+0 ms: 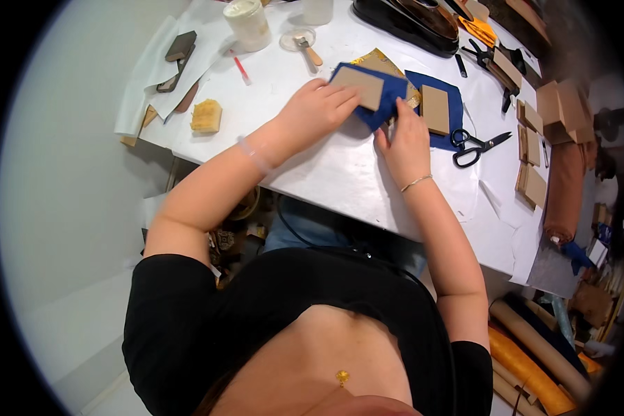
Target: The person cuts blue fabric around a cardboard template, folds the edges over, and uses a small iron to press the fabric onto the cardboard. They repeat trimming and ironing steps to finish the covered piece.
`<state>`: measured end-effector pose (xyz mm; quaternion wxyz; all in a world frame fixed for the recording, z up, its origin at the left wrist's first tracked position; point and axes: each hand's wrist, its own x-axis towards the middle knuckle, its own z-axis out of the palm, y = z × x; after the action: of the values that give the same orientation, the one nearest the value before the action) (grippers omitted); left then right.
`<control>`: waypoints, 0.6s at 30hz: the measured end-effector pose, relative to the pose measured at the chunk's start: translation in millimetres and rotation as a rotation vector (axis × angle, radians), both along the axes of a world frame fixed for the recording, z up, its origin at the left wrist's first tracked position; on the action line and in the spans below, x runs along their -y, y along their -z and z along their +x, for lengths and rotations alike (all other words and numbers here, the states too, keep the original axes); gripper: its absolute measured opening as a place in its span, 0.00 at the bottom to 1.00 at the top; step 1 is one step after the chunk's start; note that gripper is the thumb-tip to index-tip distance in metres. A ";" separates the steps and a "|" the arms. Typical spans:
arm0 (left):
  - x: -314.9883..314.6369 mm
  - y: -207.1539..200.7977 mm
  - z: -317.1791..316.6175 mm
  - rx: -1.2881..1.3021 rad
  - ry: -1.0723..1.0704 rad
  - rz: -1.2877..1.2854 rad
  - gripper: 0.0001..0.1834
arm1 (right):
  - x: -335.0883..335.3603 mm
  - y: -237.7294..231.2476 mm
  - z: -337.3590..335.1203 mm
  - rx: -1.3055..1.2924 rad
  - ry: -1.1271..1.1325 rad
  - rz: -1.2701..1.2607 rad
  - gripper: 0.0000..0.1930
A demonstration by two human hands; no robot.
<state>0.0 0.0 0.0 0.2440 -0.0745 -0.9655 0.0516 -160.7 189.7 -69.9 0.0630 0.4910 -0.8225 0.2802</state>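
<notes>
A tan rectangular board [362, 87] lies on a dark blue sheet of leather or cloth [394, 86]. My left hand [315, 114] grips the left side of this piece, its fingers bent over the board and its thumb hidden. At the near right corner, my right hand [405, 139] has thumb and fingers around the blue edge. Behind and partly under it is a gold patterned sheet [380, 59]. Just right of my right hand, a second board [435, 111] sits on another blue sheet [454, 97]. Black-handled scissors [480, 146] lie beside that sheet with their handles touching its corner.
Farther back are a white tub [247, 26], a wooden-handled spatula [308, 54] and a black shoe-like object [409, 24]. A yellow sponge [206, 116] and red pen-like tool [240, 68] lie left. Several small board stacks [530, 184] line the table's right side.
</notes>
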 end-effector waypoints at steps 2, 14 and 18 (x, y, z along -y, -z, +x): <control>-9.9 -8.3 40.1 -0.020 -0.047 0.011 0.21 | 5.5 3.7 1.8 0.012 -0.010 0.084 0.33; -90.4 37.7 156.6 0.120 -0.420 0.608 0.22 | -5.2 -20.1 32.0 -0.106 -0.273 0.062 0.26; -73.2 54.3 157.2 0.069 -0.531 0.794 0.27 | -13.4 -28.6 97.5 0.131 -0.472 0.068 0.38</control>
<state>157.2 73.2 -54.3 0.2000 0.2719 -0.9038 -0.2632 -63.2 203.0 -41.4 -0.0743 0.6521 -0.6962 0.2907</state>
